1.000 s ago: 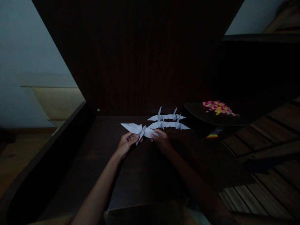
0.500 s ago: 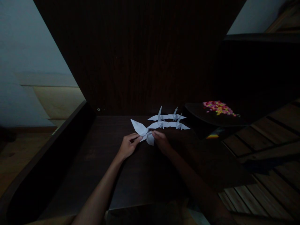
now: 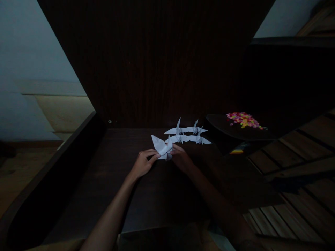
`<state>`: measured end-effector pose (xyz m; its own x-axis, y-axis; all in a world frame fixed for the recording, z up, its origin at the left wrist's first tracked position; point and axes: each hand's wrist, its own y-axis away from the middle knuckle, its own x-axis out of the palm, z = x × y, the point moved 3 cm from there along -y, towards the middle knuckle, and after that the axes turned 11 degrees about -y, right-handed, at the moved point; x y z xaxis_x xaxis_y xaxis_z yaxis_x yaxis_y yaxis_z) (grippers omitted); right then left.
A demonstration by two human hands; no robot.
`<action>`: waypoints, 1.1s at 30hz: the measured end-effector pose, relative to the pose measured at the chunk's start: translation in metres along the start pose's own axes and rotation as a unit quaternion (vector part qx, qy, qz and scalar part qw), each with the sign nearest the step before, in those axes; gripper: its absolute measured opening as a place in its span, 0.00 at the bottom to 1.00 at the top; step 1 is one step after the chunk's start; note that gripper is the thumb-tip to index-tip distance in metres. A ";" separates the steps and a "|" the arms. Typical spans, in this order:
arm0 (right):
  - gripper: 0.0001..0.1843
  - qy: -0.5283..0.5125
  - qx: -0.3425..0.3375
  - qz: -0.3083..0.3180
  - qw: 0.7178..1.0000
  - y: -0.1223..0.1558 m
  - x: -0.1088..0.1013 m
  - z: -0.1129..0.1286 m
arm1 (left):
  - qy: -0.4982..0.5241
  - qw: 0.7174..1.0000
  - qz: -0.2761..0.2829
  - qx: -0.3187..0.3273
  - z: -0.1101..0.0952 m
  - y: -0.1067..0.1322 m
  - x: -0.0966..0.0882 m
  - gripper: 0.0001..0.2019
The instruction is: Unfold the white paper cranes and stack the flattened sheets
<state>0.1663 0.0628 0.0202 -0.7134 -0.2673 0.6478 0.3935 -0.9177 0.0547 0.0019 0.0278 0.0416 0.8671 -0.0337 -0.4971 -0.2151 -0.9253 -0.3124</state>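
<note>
A white origami paper crane (image 3: 162, 149) is held between my two hands, just above the dark wooden surface. My left hand (image 3: 143, 162) pinches its left side between thumb and fingers. On the other side my right hand (image 3: 181, 158) grips the crane's right part, with the fingertips partly behind the paper. Close behind it stand more white paper cranes in two rows, a front row (image 3: 187, 138) and a back row (image 3: 188, 130), wings spread and touching side by side. The held crane overlaps the left end of the front row.
A pile of small pink, red and yellow pieces (image 3: 246, 120) lies on a dark rounded shelf (image 3: 217, 122) to the right. A tall dark panel (image 3: 157, 69) rises behind the cranes. A raised side board (image 3: 52, 174) borders the left, and wooden slats (image 3: 306, 174) are at the right.
The held crane has turned and tilted in my hands. Its left wing tip has shifted right, and its near wing no longer points down toward me. The cranes behind have not moved.
</note>
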 end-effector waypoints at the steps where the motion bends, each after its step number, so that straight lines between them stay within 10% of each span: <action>1: 0.16 0.002 -0.016 -0.012 1.000 -0.001 -0.001 0.000 | -0.006 1.000 -0.001 -0.001 0.001 0.000 0.001 0.12; 11: 0.11 0.247 -0.248 -0.160 0.923 0.014 0.002 0.015 | -0.007 0.995 0.009 -0.096 0.006 0.000 0.001 0.16; 19: 0.02 0.407 -0.448 -0.078 0.793 0.039 0.025 0.008 | 0.011 0.997 -0.025 -0.078 -0.003 0.002 0.003 0.16; 33: 0.11 0.450 -0.565 0.004 0.692 0.059 0.039 0.008 | 0.076 0.991 -0.035 -0.103 -0.016 0.005 0.003 0.17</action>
<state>0.1661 0.0006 0.0547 -0.9860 0.1172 -0.1182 0.0582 -0.4226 -0.9045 0.0109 0.0175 0.0514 0.9379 -0.0092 -0.3469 -0.0697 -0.9843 -0.1623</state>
